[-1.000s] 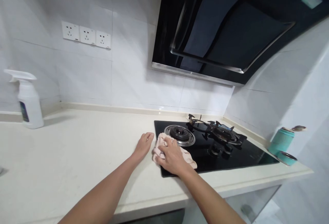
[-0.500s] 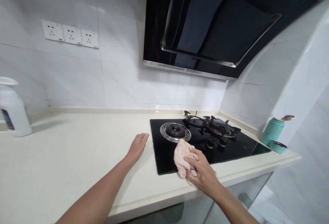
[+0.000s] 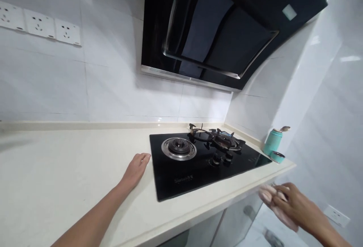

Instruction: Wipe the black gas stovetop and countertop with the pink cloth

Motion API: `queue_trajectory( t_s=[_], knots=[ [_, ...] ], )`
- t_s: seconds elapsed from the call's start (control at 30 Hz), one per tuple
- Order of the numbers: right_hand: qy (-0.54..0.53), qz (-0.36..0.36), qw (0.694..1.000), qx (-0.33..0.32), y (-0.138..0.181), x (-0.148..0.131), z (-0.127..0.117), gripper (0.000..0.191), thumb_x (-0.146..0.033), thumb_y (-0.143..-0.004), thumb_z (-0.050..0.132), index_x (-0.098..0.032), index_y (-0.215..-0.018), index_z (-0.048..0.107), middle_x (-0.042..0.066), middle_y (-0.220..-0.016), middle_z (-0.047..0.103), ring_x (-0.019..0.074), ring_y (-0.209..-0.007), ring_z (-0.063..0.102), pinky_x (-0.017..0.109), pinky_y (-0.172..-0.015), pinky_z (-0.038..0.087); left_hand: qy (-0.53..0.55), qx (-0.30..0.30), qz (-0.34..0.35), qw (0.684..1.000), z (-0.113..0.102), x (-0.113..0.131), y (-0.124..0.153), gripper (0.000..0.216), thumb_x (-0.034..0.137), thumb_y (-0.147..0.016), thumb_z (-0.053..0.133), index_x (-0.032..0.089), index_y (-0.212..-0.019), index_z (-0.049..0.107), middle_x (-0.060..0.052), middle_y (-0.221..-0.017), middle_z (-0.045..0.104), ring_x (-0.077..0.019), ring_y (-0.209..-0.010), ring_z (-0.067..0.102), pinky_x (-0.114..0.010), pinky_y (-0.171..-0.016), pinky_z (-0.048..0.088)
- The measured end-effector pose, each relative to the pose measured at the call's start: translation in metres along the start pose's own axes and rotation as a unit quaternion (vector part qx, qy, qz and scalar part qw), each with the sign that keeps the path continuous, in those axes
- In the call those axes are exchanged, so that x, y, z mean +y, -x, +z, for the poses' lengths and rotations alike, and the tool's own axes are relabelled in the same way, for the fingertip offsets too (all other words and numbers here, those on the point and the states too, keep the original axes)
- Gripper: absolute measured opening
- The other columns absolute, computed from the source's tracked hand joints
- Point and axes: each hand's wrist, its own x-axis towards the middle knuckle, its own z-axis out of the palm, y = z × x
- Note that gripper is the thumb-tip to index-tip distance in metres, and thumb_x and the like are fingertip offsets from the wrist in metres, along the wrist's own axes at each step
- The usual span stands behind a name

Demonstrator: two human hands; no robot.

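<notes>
Left hand (image 3: 136, 167) is lying flat and open on the cream tabletop (image 3: 70, 179), fingers just beside the left edge of the black glass hob (image 3: 198, 167). The hob has a round burner (image 3: 179, 148) with two knobs (image 3: 221, 158) to its right, and a teal tin (image 3: 271, 141) sits in the far corner. Right hand (image 3: 295, 203) is off past the tabletop's front edge, clamped around a bunched pink cloth (image 3: 272, 201), well apart from the hob.

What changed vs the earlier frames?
The right hand, gripping the pink cloth throughout, left the hob and swung right, off the counter edge. The camera panned right, so the spray bottle left view. The left hand stayed flat on the counter beside the hob.
</notes>
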Motion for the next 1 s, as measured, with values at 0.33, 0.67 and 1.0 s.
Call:
queue_trajectory(
  t_s=[0.33, 0.67, 1.0],
  knots=[
    [-0.109, -0.185, 0.964, 0.154, -0.077, -0.127, 0.046, 0.038, -0.050, -0.089, 0.056, -0.024, -0.109, 0.074, 0.014, -0.133, 0.053, 0.0291, -0.121, 0.057, 0.044, -0.102, 0.051, -0.032, -0.004, -0.001, 0.999, -0.003, 0.004, 0.000, 0.055, 0.065, -0.090, 0.036, 0.024, -0.103, 0.071, -0.009, -0.112, 0.070, -0.0293, -0.105, 0.066, -0.045, -0.094, 0.055],
    [0.215, -0.267, 0.938, 0.051, -0.069, -0.153, 0.105, 0.030, -0.016, -0.086, 0.065, -0.032, -0.109, 0.074, 0.009, -0.143, 0.056, 0.0301, -0.100, 0.053, 0.042, -0.080, 0.048, -0.044, -0.010, -0.028, 0.999, -0.004, 0.006, -0.001, 0.058, 0.065, -0.089, 0.036, 0.023, -0.105, 0.073, -0.009, -0.112, 0.072, -0.0282, -0.096, 0.068, -0.047, -0.096, 0.054],
    [0.075, -0.138, 0.979, -0.130, -0.046, -0.055, 0.027, 0.022, -0.033, -0.087, 0.056, -0.031, -0.097, 0.076, 0.007, -0.108, 0.064, 0.0212, -0.083, 0.066, 0.035, -0.075, 0.051, -0.045, -0.002, 0.005, 0.999, -0.004, 0.004, -0.002, 0.052, 0.062, -0.090, 0.038, 0.025, -0.101, 0.074, -0.009, -0.109, 0.073, -0.0298, -0.108, 0.066, -0.046, -0.100, 0.052]
  ],
)
